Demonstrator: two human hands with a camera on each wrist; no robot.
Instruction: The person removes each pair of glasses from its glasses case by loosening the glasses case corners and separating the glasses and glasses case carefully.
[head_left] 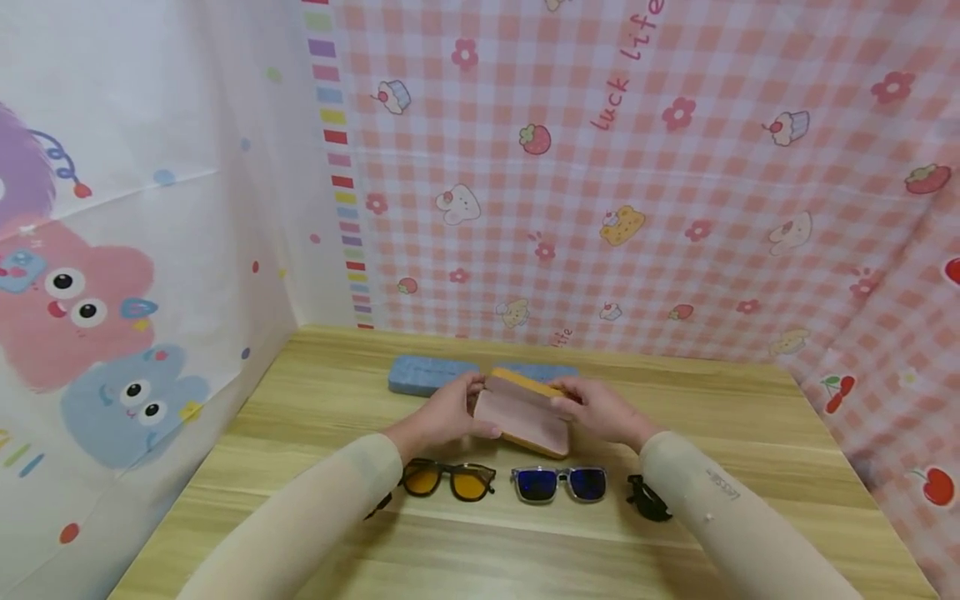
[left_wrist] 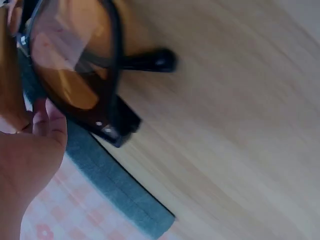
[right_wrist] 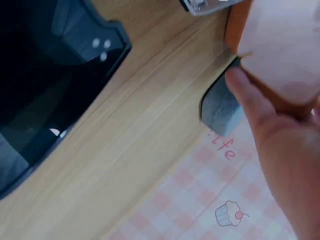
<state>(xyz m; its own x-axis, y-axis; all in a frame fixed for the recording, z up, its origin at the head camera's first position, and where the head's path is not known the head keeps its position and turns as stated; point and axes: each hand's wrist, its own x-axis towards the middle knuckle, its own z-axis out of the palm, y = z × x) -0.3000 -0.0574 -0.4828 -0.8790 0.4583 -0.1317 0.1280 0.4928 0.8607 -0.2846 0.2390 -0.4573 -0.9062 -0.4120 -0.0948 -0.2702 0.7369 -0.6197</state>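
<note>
Both hands grip an orange glasses case (head_left: pixel 523 415) that stands open, its pale pinkish lining facing up. My left hand (head_left: pixel 448 412) holds its left end, thumb at the near edge. On the right end, the fingers and thumb of my right hand (head_left: pixel 606 410) pinch the lid and rim; the right wrist view shows that thumb on the case (right_wrist: pixel 285 50). Just in front lie glasses with orange lenses (head_left: pixel 448 492) and clear-framed sunglasses with blue lenses (head_left: pixel 537 485). Black sunglasses (head_left: pixel 648 500) sit partly under the right forearm.
Two blue glasses cases (head_left: pixel 427 375) lie in a row behind the orange one, the right one (head_left: pixel 543 372) partly covered by it. A dark tip of something (head_left: pixel 381 505) shows beside the left forearm. Printed cloth (head_left: pixel 570 208) hangs behind the wooden table (head_left: pixel 735 417).
</note>
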